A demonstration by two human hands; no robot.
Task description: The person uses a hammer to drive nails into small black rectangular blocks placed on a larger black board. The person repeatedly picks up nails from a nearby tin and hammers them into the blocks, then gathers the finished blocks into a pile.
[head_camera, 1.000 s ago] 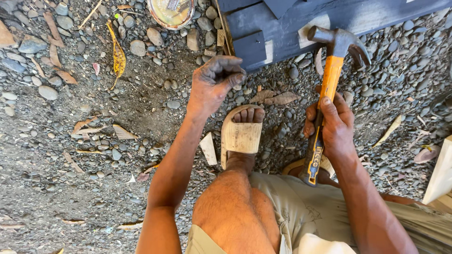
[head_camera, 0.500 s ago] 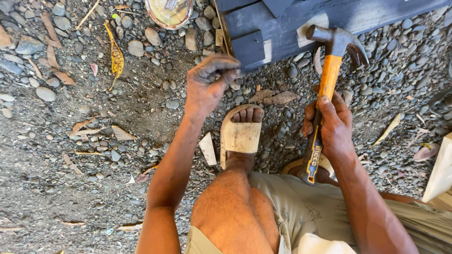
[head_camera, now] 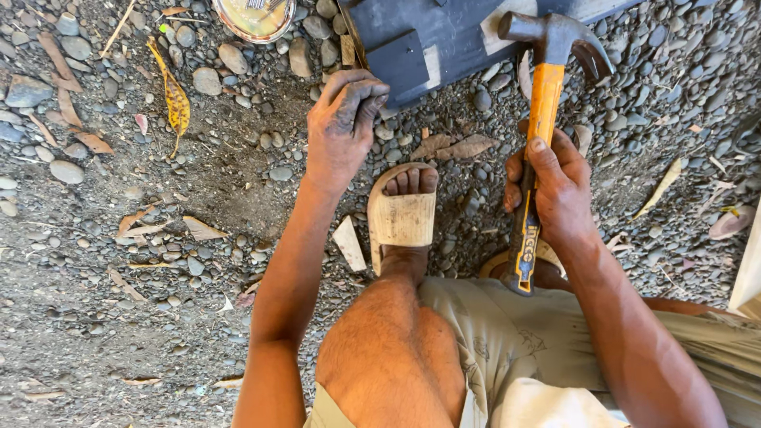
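Head view, looking straight down on gravel ground (head_camera: 119, 317). A claw hammer (head_camera: 537, 135) with an orange handle is held upright in the right hand (head_camera: 555, 190); the grip is wrapped tight round the lower half of the handle, thumb laid along it. The steel head is seen over the lower edge of a dark blue wooden panel (head_camera: 444, 40), at a pale strip on that edge; whether it touches cannot be told. The left hand (head_camera: 341, 127) is smeared dark and is placed just below the panel's corner, fingers curled in and pressed together at the tips; a small thing may be pinched there, but it is too small to tell. A foot in a tan sandal (head_camera: 400, 214) is planted between the two hands, toes toward the panel. A pale wood chip (head_camera: 349, 242) lies just beside the sandal on its left. A round tin (head_camera: 255, 16) is cut off by the top edge, near the panel's left end. A yellow dry leaf (head_camera: 174, 95) lies well to the left among grey pebbles. Khaki shorts (head_camera: 515, 357) and a bare knee fill the lower frame.
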